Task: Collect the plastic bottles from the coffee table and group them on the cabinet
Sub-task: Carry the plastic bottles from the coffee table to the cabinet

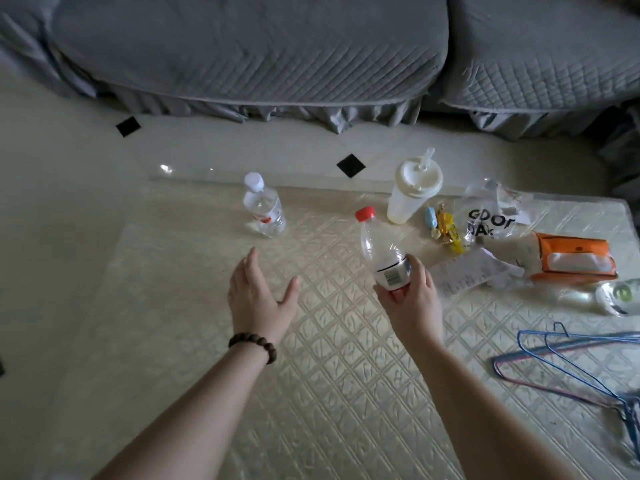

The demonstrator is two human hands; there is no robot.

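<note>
Head view: the right hand (410,299) wraps its grip round the red-capped bottle (381,251), lifted for carrying, while the left hand (258,296), fingers spread, probably reaches for the white-capped bottle (265,209) on the counter (207,341).

You see a clear bottle (381,251) with a red cap, a clear bottle (265,211) with a white cap and red-marked label, a cream cup (410,194), an orange pouch (573,259), blue and pink hangers (568,365), a cream lattice-patterned table cover (311,375) and a grey quilted sofa (259,53).
</note>
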